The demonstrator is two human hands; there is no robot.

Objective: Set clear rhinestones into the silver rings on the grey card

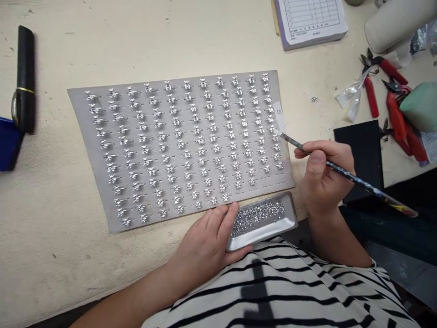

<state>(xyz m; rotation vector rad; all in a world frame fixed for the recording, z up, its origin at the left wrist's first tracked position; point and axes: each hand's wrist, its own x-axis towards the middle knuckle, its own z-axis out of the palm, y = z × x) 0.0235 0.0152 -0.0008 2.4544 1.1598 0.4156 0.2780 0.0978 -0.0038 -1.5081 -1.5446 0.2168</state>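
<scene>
A grey sheet (92,150) lies on the table with rows of small silvery rings (194,117) standing in its slits. My right hand (324,175) pinches a thin dark patterned stick (358,181) whose pale tip is at the sheet's right edge, by the rings there. Near that tip a white label (279,116) with handwriting sits on the sheet. Between the thumb and fingers of my left hand (208,239) is the left end of a small metal tray (262,232). Tiny sparkling stones (257,216) are heaped in the tray, which sits against the sheet's near edge.
Red-handled pliers (370,95) lie at the right beside a black flat object (362,155) and a pale green object (421,107). A printed form pad (312,23) is at the back, with a white cylinder (398,25) farther right. At far left rests a black case-like object (25,77).
</scene>
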